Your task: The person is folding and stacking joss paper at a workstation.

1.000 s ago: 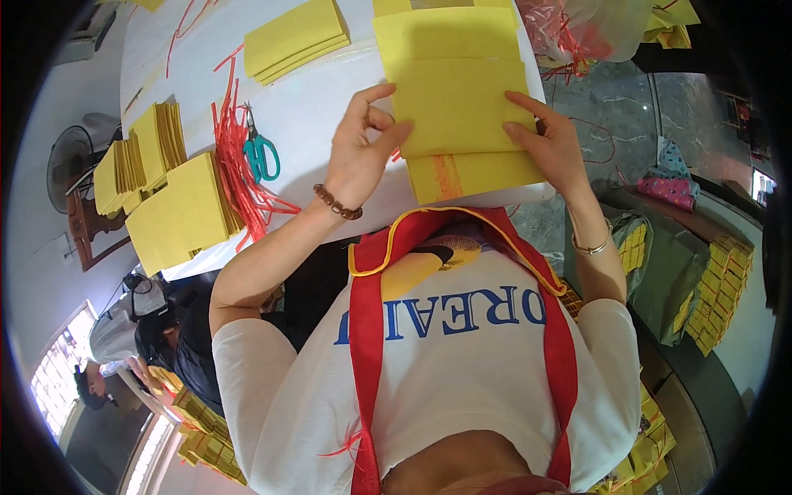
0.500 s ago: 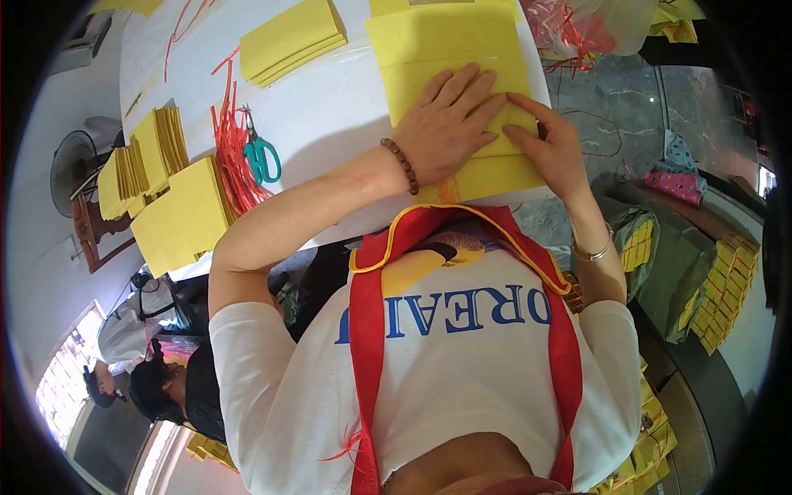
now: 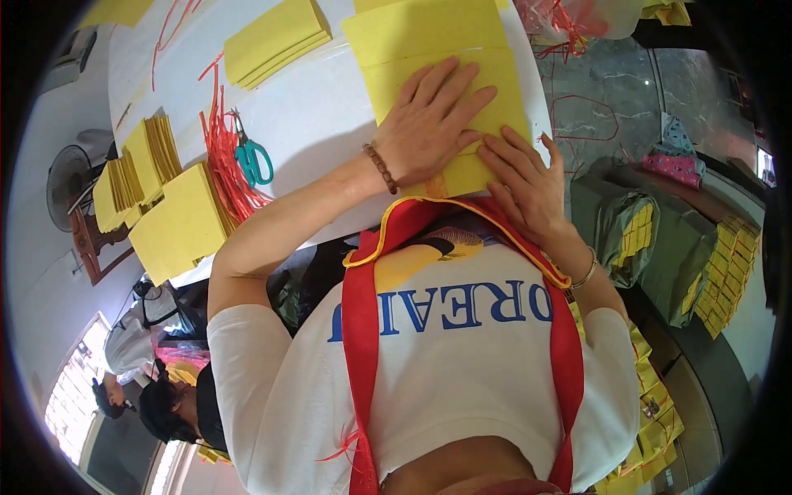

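Yellow paper sheets [image 3: 437,37] lie at the right part of the white table, with fold lines across them. My left hand [image 3: 433,120], a beaded bracelet on its wrist, rests flat on the paper with fingers spread. To its right, my right hand [image 3: 530,181] lies over the paper's near right edge, fingers stretched out and thumb side toward the left hand. No object shows in either hand. A small orange patch [image 3: 431,185] shows on the paper near the table's front edge, beside the left wrist.
Teal-handled scissors [image 3: 253,158] lie beside a bunch of red plastic strips [image 3: 221,153]. Stacks of folded yellow paper [image 3: 177,223] stand at the table's left; another yellow stack [image 3: 279,41] lies farther back. Bagged yellow bundles [image 3: 635,235] are on the right. Other people [image 3: 169,404] sit at lower left.
My right hand has gone from bent fingers at the paper's right side to stretched-out fingers nearer me. My left hand stays flat on the paper. The view has shifted slightly.
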A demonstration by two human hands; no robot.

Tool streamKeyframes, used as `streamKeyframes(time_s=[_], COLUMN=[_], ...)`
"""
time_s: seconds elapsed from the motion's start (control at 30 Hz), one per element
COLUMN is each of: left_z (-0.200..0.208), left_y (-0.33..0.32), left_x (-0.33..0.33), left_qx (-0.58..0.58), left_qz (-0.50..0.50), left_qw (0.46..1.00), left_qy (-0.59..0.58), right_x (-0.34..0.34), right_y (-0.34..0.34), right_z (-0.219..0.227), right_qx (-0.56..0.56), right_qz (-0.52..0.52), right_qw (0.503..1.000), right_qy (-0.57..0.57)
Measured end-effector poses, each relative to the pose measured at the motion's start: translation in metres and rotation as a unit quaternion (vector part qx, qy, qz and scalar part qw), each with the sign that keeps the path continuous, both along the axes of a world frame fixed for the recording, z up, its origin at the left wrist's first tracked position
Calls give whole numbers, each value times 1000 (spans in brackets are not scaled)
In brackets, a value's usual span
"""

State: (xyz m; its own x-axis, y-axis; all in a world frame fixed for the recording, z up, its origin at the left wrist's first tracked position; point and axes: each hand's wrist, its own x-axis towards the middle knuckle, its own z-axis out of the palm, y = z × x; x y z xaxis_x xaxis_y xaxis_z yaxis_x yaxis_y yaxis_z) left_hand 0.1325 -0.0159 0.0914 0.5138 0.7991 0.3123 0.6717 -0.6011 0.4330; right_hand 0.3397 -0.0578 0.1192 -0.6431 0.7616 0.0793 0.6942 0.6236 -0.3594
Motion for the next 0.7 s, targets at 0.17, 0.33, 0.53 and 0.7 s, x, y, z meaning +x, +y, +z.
streamKeyframes(time_s=[0.17,0.33,0.53,0.7], left_z=[-1,8,18,14], left_y=[-2,-4,-18,-25], left_x=[-12,-10,2,22], left_qx=[39,23,73,95], left_qz=[-7,-49,-33,0], left_qw=[992,995,984,977], left_qy=[-119,-80,157,191], right_x=[-4,-5,17,23], right_y=[-1,0,8,7], right_z=[1,0,-19,-25], right_qx=[9,10,-164,-398], right_qz=[-28,-39,-48,-240], right_qw=[999,999,962,708], right_qy=[19,34,212,532])
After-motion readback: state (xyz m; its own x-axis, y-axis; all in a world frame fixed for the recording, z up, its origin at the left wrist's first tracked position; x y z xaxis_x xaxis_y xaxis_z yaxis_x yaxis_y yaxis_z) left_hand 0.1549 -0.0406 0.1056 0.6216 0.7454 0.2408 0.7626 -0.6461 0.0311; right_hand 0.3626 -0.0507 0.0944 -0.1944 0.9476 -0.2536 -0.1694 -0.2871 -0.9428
